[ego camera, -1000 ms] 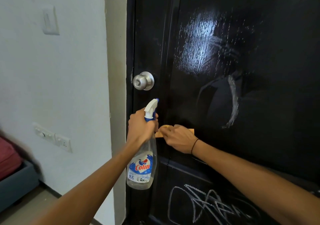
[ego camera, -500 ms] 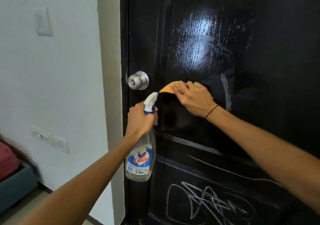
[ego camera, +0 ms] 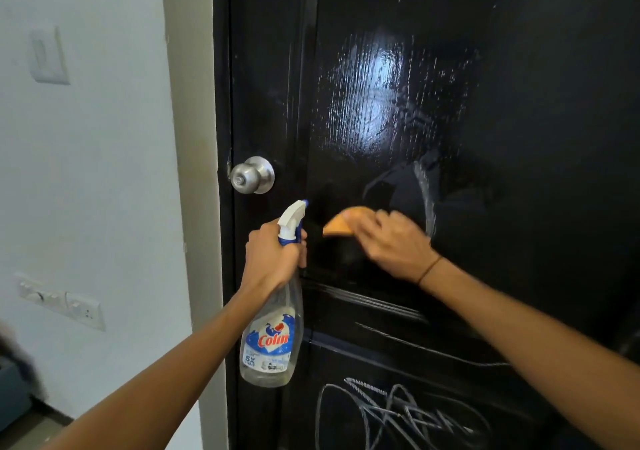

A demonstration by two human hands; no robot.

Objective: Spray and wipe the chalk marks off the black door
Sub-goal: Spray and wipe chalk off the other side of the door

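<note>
The cloth (ego camera: pixel 337 223) is being pressed flat against the door (ego camera: pixel 519 137) by the right hand (ego camera: pixel 391 241), fingers spread over it (the hand is blurred, so the exact hold cannot be told); the bottle (ego camera: pixel 272 338) is being gripped at the neck by the left hand (ego camera: pixel 272 259), nozzle pointed at the door, just beside the cloth. A faint smear (ego camera: pixel 427 200) is being left upright just right of the right hand, so that hand is judged the nearer to it; the larger chalk scribble (ego camera: pixel 398 415) is lying below both hands on the lower panel, its long axis running sideways, with a thin chalk line (ego camera: pixel 433 349) above it; a downward reach is judged to be called for. The upper panel is being shown wet and glossy, streaked with reflected light. A knob (ego camera: pixel 252 174) is being seen left of the hands; a white wall (ego camera: pixel 104 172) with a switch (ego camera: pixel 48 56) and sockets (ego camera: pixel 62 300) is lying farther left.
</note>
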